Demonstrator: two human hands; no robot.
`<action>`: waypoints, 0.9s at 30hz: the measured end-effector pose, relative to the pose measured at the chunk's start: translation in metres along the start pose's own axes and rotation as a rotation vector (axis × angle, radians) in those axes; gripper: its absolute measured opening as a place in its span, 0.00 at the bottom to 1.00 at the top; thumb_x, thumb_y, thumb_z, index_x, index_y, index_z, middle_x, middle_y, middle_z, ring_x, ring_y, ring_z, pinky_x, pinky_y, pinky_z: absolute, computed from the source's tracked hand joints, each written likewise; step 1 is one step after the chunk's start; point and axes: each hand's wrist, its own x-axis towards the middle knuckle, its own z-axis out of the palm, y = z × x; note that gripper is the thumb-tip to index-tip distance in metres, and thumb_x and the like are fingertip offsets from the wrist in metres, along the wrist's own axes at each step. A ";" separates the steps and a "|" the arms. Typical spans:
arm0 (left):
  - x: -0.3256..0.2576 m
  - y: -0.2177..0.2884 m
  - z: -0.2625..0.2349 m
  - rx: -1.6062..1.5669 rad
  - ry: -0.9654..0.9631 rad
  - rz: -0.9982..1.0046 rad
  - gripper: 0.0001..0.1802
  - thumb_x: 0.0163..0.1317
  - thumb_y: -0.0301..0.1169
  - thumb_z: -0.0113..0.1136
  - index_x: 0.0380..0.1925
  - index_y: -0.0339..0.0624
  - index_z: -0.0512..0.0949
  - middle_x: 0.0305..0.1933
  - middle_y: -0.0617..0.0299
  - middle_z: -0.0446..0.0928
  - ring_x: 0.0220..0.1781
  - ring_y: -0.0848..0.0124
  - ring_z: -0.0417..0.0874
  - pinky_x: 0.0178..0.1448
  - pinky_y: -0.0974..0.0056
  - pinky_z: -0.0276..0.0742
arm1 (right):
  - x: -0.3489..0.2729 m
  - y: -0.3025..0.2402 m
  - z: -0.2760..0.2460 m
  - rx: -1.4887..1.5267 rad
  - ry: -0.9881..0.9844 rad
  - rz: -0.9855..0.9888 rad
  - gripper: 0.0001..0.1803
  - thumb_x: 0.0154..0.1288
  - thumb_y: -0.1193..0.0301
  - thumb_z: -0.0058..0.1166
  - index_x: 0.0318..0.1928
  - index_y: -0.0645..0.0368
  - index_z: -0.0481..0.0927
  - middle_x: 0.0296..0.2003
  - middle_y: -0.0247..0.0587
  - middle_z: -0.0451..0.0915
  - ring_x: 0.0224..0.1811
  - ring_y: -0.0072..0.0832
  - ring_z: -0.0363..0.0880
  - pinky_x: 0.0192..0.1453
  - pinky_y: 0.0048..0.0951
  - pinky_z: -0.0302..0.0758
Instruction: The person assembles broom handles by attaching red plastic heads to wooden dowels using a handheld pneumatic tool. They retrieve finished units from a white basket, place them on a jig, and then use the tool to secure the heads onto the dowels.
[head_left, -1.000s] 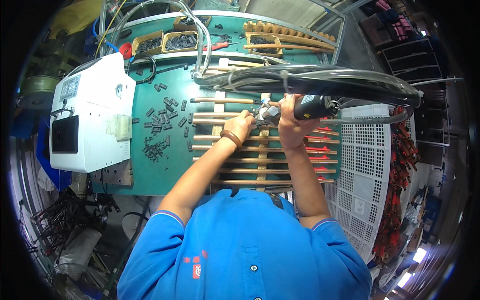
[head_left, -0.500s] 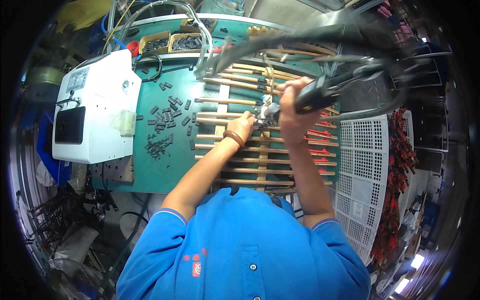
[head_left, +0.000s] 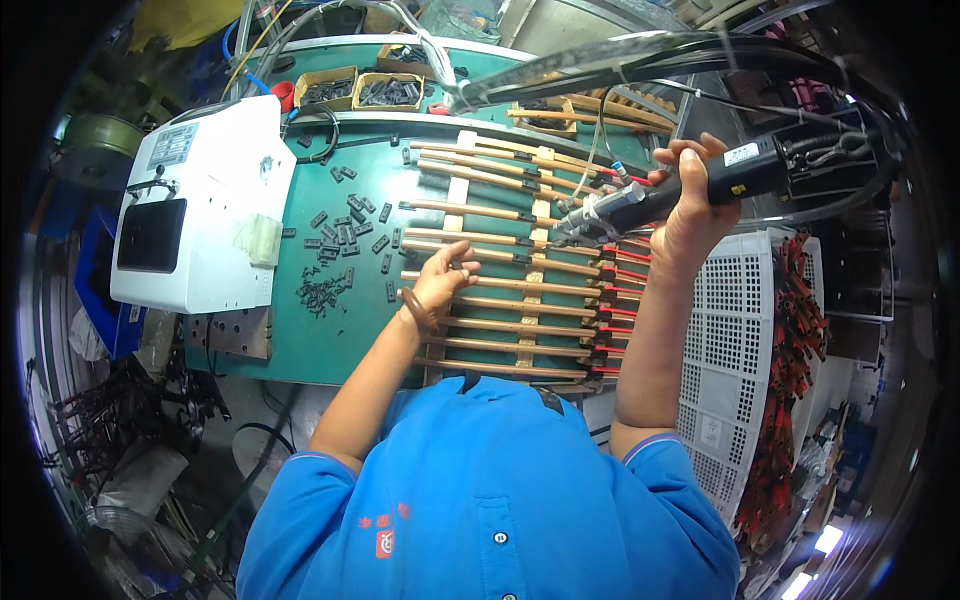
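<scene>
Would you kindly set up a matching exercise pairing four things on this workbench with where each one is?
Things:
1. power screwdriver
2. white machine
3. white perforated crate
4. small black parts

Places:
A. loose on the green mat
B. at the bench's left end
C. gripped in the right hand
D. right of the wooden rods

Pairs: 1-C, 2-B, 3-D, 4-A

Power screwdriver (head_left: 700, 185): glossy black plastic body, bright metal nose
Rods (head_left: 500, 285): warm wood-like brown, smooth; red plastic-looking tips at the ends nearest the crate
Work mat (head_left: 340, 340): matt green, smooth, under the rods
Crate (head_left: 745, 330): white perforated plastic, beside the mat
Machine housing (head_left: 200, 215): white, smooth, at the mat's other edge
</scene>
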 end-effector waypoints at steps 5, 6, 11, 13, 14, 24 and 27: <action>-0.021 0.012 0.024 -0.165 -0.177 -0.205 0.31 0.62 0.19 0.55 0.65 0.38 0.58 0.58 0.48 0.72 0.58 0.61 0.77 0.56 0.64 0.80 | -0.010 -0.002 -0.003 -0.041 -0.010 -0.017 0.16 0.57 0.82 0.53 0.48 0.67 0.70 0.33 0.42 0.79 0.30 0.26 0.81 0.29 0.23 0.79; -0.019 0.005 0.025 -0.222 -0.231 -0.216 0.30 0.62 0.21 0.56 0.64 0.40 0.59 0.58 0.49 0.72 0.56 0.62 0.79 0.54 0.65 0.81 | -0.012 -0.004 -0.003 -0.020 -0.005 0.002 0.16 0.57 0.82 0.53 0.48 0.67 0.70 0.33 0.43 0.79 0.30 0.26 0.81 0.29 0.23 0.80; -0.013 -0.005 0.040 -0.237 -0.263 -0.277 0.26 0.63 0.24 0.58 0.61 0.41 0.63 0.57 0.51 0.74 0.52 0.63 0.81 0.49 0.65 0.83 | -0.026 -0.007 -0.013 0.016 0.015 0.054 0.18 0.57 0.82 0.53 0.49 0.68 0.69 0.32 0.42 0.79 0.31 0.26 0.81 0.31 0.22 0.79; -0.011 -0.008 0.042 -0.227 -0.273 -0.286 0.24 0.63 0.25 0.58 0.59 0.42 0.64 0.56 0.51 0.75 0.52 0.64 0.81 0.49 0.65 0.83 | -0.032 -0.008 -0.015 -0.002 -0.003 0.040 0.18 0.58 0.82 0.52 0.50 0.68 0.69 0.32 0.43 0.79 0.31 0.26 0.81 0.32 0.22 0.78; -0.009 -0.009 0.041 -0.223 -0.273 -0.305 0.25 0.63 0.26 0.58 0.59 0.41 0.64 0.55 0.51 0.76 0.51 0.65 0.81 0.49 0.66 0.83 | -0.035 -0.007 -0.017 -0.006 -0.002 0.039 0.18 0.58 0.82 0.52 0.50 0.68 0.69 0.32 0.43 0.79 0.31 0.25 0.81 0.32 0.22 0.78; -0.005 -0.001 0.040 0.051 -0.164 -0.227 0.15 0.62 0.27 0.60 0.50 0.42 0.75 0.44 0.61 0.79 0.46 0.68 0.83 0.46 0.65 0.82 | -0.050 0.008 -0.026 -0.020 0.001 0.084 0.17 0.59 0.84 0.50 0.49 0.66 0.69 0.33 0.40 0.78 0.32 0.23 0.80 0.32 0.21 0.79; 0.008 -0.008 0.031 0.668 -0.217 0.045 0.12 0.58 0.26 0.64 0.43 0.41 0.79 0.42 0.61 0.81 0.44 0.73 0.82 0.44 0.66 0.82 | -0.049 0.010 -0.028 -0.017 -0.001 0.089 0.16 0.59 0.84 0.50 0.49 0.66 0.68 0.33 0.39 0.77 0.32 0.22 0.80 0.32 0.21 0.78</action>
